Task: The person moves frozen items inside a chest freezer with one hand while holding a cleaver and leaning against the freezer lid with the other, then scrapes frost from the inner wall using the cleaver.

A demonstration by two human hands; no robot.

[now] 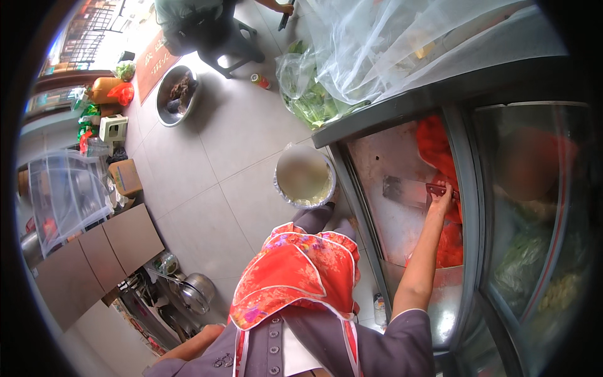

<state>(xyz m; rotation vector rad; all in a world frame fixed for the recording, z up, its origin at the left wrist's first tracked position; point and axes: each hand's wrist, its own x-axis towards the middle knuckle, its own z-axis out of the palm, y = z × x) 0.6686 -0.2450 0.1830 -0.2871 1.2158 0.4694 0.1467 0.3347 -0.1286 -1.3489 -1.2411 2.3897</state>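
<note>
My right hand (pixel 442 197) reaches through the opening of a glass-sided cabinet (pixel 340 188) and grips the dark red handle of a broad-bladed cleaver (pixel 406 191). The blade lies flat over the pale cabinet floor, pointing away from the hand. Red plastic bags (pixel 435 146) lie beside and beyond my hand. My left forearm (pixel 198 343) shows at the lower left, but the hand itself is hidden behind my side and apron.
A lined bucket (pixel 328 191) stands on the floor by my feet. A metal basin (pixel 164 115) sits farther off near a person (pixel 195 23) on a stool (pixel 235 52). Bagged greens (pixel 306 96) and plastic sheeting (pixel 348 52) cover the cabinet top. Metal pots (pixel 200 287) are at left.
</note>
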